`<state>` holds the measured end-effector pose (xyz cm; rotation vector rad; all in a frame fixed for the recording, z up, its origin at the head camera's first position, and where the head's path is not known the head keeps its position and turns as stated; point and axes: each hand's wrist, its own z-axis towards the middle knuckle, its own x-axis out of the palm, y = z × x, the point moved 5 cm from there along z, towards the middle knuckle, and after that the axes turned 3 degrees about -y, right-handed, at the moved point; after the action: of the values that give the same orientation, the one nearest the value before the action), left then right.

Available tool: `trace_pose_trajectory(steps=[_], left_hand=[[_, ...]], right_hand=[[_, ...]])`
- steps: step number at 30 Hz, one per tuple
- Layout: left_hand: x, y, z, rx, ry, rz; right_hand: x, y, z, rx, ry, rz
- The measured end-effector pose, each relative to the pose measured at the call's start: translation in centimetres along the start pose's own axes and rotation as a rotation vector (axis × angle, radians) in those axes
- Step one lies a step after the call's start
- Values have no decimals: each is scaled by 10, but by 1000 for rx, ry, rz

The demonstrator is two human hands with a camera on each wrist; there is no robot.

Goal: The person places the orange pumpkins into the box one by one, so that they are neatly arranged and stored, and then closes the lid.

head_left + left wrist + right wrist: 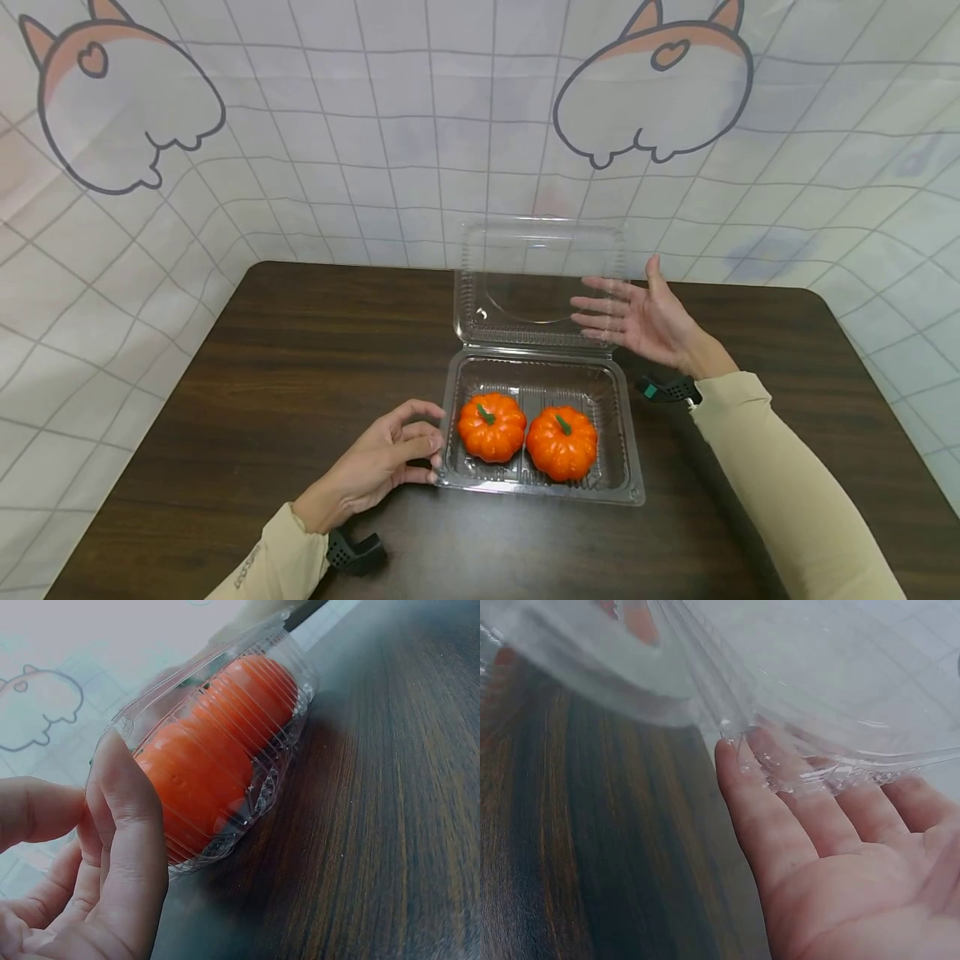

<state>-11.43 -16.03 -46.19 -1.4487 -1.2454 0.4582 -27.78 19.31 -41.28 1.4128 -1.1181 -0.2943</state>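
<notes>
A clear plastic clamshell container [630,467] sits on the table with its hinged lid [510,312] raised at the back. Two small orange pumpkins with green stems lie side by side in its base, the left pumpkin [491,427] and the right pumpkin [562,443]. My left hand [382,458] pinches the container's left rim between thumb and fingers, as the left wrist view shows closely. Behind the lid's right side my right hand [648,321] is spread with straight fingers. In the right wrist view those fingers [772,817] touch the lid's edge from behind.
The dark wood-grain table [300,358] extends around the container on all sides. A white grid-patterned cloth [375,167] with cartoon animal prints hangs behind and beside it. Each wrist wears a black strap, such as the right strap [671,389].
</notes>
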Motion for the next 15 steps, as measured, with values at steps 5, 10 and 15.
trace_pose_trajectory(steps=[5,10,15], left_hand=[[0,0,1,5,7,2],[0,0,3,14,13,11],[-1,-1,4,9,8,17]], right_hand=[[5,8,-4,-21,15,-14],[12,17,-9,-32,26,-63],[17,23,-10,-25,-4,-192]])
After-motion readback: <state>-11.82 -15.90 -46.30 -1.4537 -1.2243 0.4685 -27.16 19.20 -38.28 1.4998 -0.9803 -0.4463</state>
